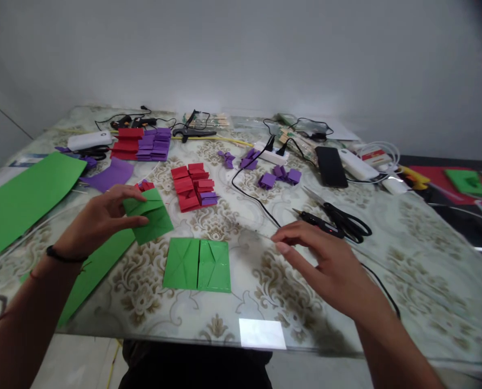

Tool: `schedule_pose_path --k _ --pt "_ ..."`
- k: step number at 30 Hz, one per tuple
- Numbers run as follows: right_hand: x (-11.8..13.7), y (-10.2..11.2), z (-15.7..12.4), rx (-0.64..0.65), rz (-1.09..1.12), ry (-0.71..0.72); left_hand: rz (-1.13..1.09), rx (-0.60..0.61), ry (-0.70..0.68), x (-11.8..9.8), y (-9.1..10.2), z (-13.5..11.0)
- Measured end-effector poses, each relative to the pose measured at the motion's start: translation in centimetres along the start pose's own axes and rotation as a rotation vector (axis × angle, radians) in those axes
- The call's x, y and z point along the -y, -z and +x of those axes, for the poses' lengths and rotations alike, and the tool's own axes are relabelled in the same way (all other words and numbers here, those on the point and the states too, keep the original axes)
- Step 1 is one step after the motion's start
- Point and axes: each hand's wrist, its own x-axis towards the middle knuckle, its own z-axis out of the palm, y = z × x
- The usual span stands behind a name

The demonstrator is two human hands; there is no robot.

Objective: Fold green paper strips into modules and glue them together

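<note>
My left hand (107, 213) pinches a folded green paper square (154, 219) between thumb and fingers, raised over the table's left half. Two folded green paper pieces (197, 265) lie edge to edge on the table in front of me, creased with diagonal folds. My right hand (326, 262) hovers to their right with thumb and index finger nearly together; a faint thin line runs left from the fingertips, too fine to make out. Just beyond that hand rest a black hot glue gun (320, 222) and black-handled scissors (346, 220).
Red folded paper blocks (188, 186) and purple folded pieces (267, 180) lie farther back. Green sheets (26, 200) cover the left side. A white power strip (271, 153) with black cables, a phone (330, 166) and black pliers-like tool (194, 131) are toward the back.
</note>
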Motion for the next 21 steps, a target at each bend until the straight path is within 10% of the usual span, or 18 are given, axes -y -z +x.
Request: schedule_pose_path --k 9,17,21 --pt "4.7 -3.5 2.7 -0.001 0.472 -0.019 -0.549 0.122 -0.137 -8.8 -5.5 0.3" --pt "3.5 -3.7 2.2 -0.059 0.612 -0.212 -0.622 0.109 -0.033 -9.3 -7.8 0.4" --pt "0.6 -2.7 0.7 -0.064 0.658 -0.313 -0.308 0.088 -0.201 -7.4 -7.3 0.2"
